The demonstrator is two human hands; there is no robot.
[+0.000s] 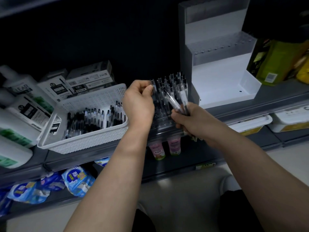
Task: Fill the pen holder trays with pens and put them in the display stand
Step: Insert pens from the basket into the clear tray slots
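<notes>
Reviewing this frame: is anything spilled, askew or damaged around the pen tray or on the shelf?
Nothing stands out. The pen tray holds upright pens in its far rows, the white basket has its loose pens inside, none spilled, and the display stand looks intact. The view's left edge is too blurred to judge.

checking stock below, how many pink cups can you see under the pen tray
2 pink cups: one under the pen tray, the other just right of it; more may hide behind.
</notes>
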